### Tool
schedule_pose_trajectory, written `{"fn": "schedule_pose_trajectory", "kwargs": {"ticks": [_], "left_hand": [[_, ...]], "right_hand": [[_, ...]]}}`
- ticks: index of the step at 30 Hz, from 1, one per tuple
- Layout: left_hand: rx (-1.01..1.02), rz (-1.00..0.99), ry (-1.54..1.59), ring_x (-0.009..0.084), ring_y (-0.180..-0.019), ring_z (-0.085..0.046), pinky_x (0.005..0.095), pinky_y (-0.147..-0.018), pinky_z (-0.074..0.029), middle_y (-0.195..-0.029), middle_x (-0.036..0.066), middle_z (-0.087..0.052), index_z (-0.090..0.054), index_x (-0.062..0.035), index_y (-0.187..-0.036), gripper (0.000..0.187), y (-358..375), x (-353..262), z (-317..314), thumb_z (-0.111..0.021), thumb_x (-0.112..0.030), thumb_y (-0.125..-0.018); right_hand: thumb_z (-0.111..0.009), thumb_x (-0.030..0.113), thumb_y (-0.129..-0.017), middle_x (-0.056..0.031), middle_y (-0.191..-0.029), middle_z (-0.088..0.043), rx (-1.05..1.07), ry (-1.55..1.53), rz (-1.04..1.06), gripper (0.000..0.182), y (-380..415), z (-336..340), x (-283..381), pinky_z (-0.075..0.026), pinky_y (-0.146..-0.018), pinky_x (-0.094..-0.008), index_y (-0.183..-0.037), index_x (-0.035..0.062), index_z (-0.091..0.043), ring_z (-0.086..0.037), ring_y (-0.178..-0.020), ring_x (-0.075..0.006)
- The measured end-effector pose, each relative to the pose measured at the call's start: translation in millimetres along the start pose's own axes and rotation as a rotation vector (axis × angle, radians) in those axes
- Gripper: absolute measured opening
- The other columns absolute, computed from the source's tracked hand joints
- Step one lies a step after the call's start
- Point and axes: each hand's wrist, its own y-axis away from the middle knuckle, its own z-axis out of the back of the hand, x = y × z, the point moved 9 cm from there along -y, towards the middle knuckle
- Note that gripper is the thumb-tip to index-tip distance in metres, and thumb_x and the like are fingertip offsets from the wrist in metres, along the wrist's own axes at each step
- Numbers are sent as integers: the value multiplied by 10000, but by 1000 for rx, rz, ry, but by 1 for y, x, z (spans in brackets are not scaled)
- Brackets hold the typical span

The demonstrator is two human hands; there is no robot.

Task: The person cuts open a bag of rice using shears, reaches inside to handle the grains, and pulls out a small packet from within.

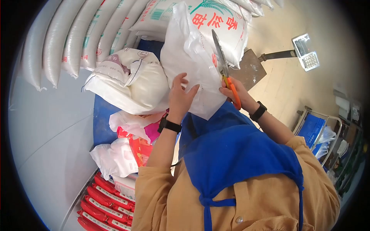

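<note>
A pair of scissors [231, 90] with orange handles is gripped in my right hand [239, 92], the long blades pointing up and away from me. In front of my body stands a white translucent plastic bag [192, 65], its upper part crumpled. The blades overlap its right side in this view. My left hand [182, 96] is at the bag's lower left, thumb and fingers curved and apart, nothing between them. To the left of that hand sits a full white sack [142, 79] with its top folded over.
Stacked printed rice sacks [81, 42] line the upper left, and another large sack [227, 27] lies behind the bag. A scale with a display [305, 52] stands right. Red packages [104, 204] fill the lower left, below crumpled plastic bags [115, 156]. A metal-framed cart [320, 131] is far right.
</note>
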Motion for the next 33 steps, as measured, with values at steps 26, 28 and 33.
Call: {"fn": "schedule_pose_trajectory", "kwargs": {"ticks": [26, 28, 33], "left_hand": [[196, 399, 185, 167, -825, -613, 271, -686, -482, -934, 126, -641, -579, 58, -1039, 442, -15, 20, 4, -708, -293, -805], [353, 479, 346, 164, -836, -617, 269, -701, -492, -948, 137, -643, -585, 64, -1038, 462, -8, 28, -23, -726, -297, -788], [427, 604, 486, 152, -823, -616, 281, -715, -497, -967, 114, -652, -601, 79, -1054, 415, 12, 45, -37, -680, -258, -824]], "right_hand": [[-636, 142, -843, 34, -717, -452, -156, 151, 161, 220, 14, 13, 53, -375, -611, -207, -988, 59, -492, -437, -661, -59], [-669, 193, -827, 17, -766, -476, -95, 103, 261, 290, 32, 4, 71, -383, -675, -226, -1011, 47, -500, -446, -726, -79], [-708, 375, -789, -30, -811, -498, -6, 302, 391, 415, 73, -15, 92, -419, -755, -286, -944, 36, -524, -491, -786, -152]]}}
